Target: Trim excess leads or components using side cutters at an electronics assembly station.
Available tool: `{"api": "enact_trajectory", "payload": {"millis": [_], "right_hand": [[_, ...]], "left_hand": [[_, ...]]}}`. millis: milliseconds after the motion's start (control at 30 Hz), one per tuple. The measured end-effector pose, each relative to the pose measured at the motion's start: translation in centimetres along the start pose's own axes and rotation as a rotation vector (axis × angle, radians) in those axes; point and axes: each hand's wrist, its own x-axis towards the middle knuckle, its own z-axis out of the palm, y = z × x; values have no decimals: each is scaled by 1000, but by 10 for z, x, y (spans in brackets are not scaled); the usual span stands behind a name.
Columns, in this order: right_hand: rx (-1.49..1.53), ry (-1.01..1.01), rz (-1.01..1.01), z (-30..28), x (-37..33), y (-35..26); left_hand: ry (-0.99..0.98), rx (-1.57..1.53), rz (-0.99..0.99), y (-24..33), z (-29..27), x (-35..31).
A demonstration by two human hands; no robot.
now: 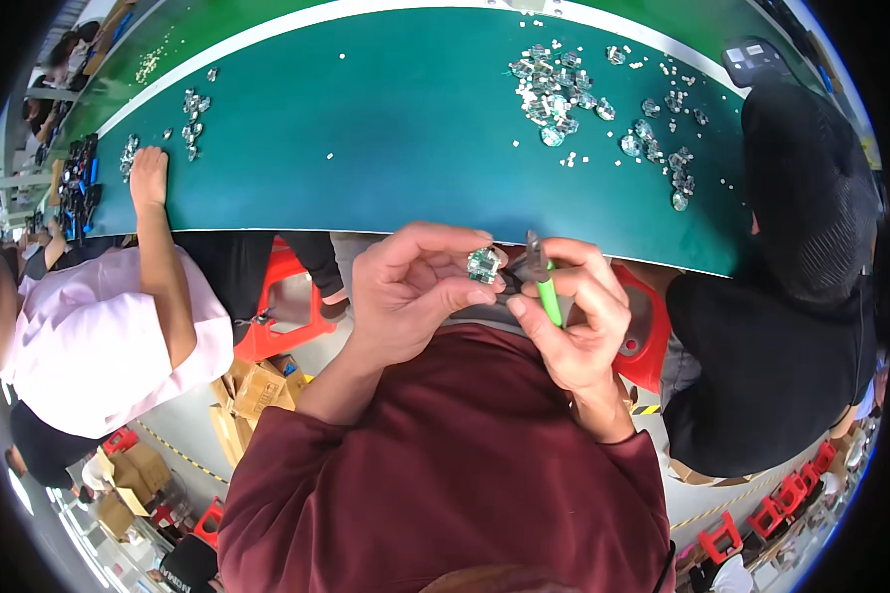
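Between the thumb and fingers of my left hand (pixel 405 287) is a small round circuit board (pixel 483 265) with parts mounted on it. My right hand (pixel 580 314) grips a pair of green-handled cutting pliers (pixel 549 296), whose dark jaws point up and away from me. The board and the pliers are close together in front of my chest, just off the near edge of the table. Whether the pliers touch the board, I cannot tell.
On the green-topped table (pixel 415 128) lies a pile of similar boards (pixel 554 94) with small white bits. More boards (pixel 682 183) lie to its right. A person in pink (pixel 119 336) sits at left, another in black (pixel 771 366) at right. Red stools (pixel 643 326) stand nearby.
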Motion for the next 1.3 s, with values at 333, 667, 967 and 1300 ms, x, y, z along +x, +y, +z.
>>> {"api": "enact_trajectory", "payload": {"millis": [333, 667, 967, 1300], "right_hand": [[-9, -56, -63, -4, 13, -12], [-66, -162, -64, -7, 10, -18], [-250, -345, -46, -18, 9, -28], [-331, -332, -126, -21, 17, -27]], "left_hand": [[-21, 101, -11, 1, -6, -3], [-44, -29, 75, 6, -12, -1], [-18, 61, 166, 9, -18, -2], [-5, 229, 215, 7, -22, -2]]}}
